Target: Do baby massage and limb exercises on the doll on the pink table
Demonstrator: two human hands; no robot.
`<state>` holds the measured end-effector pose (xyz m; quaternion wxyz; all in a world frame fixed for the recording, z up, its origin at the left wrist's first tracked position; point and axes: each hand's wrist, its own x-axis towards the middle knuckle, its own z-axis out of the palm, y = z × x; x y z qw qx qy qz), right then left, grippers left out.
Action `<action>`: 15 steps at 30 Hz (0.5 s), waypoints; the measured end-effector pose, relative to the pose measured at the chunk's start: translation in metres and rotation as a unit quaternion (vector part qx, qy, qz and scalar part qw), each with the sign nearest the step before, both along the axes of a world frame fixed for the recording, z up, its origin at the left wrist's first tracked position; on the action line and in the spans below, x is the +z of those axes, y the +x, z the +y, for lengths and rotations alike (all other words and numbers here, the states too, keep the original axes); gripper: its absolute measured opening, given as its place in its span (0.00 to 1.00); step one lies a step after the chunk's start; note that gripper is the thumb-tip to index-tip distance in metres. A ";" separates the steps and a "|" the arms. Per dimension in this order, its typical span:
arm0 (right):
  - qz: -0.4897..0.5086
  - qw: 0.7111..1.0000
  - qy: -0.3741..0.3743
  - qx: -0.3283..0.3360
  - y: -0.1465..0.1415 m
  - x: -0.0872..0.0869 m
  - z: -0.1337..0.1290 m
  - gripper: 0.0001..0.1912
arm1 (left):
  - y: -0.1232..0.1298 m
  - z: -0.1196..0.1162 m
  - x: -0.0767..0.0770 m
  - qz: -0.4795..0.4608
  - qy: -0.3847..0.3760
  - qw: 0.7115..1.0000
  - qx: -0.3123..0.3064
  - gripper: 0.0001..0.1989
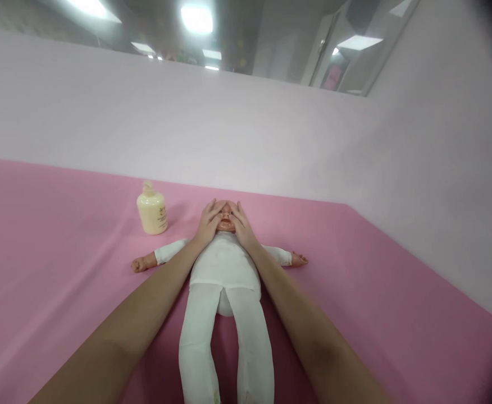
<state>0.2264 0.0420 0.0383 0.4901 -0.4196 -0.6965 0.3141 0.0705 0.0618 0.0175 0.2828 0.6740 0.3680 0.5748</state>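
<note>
A baby doll (pixel 226 264) with a white cloth body lies on its back, arms spread to both sides and head away from me. My left hand (pixel 208 222) rests along the left side of the doll's face, fingers stretched toward its forehead. On the opposite cheek lies my right hand (pixel 241 223), its fingers also extended. Both thumbs are near the doll's nose and cheeks. Between the hands, the doll's eyes, nose and mouth show; the sides of its head are covered. Neither hand grips anything.
A pale yellow pump bottle (pixel 152 210) stands left of the doll's head. Pink padded covering (pixel 355 292) lies under everything. Behind it rises a white wall (pixel 229 134) with a reflective window or mirror (pixel 246 39) above. Another wall closes in at the right.
</note>
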 end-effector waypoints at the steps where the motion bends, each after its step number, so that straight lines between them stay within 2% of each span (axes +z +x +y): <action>1: -0.005 1.000 0.003 -0.003 -0.001 0.002 -0.002 0.34 | 0.000 0.000 0.000 0.000 -0.002 1.000 0.003 0.23; 7: 0.014 0.999 -0.026 -0.025 -0.002 0.001 -0.003 0.39 | 0.003 0.003 -0.004 -0.033 -0.064 0.997 0.029 0.30; 12: 0.095 0.990 -0.098 -0.024 0.001 -0.011 0.009 0.47 | 0.005 0.004 -0.005 -0.033 -0.111 0.993 0.036 0.35; 15: 0.120 0.987 -0.103 -0.024 0.001 -0.016 0.015 0.49 | 0.005 0.003 -0.005 -0.036 -0.117 0.992 0.029 0.35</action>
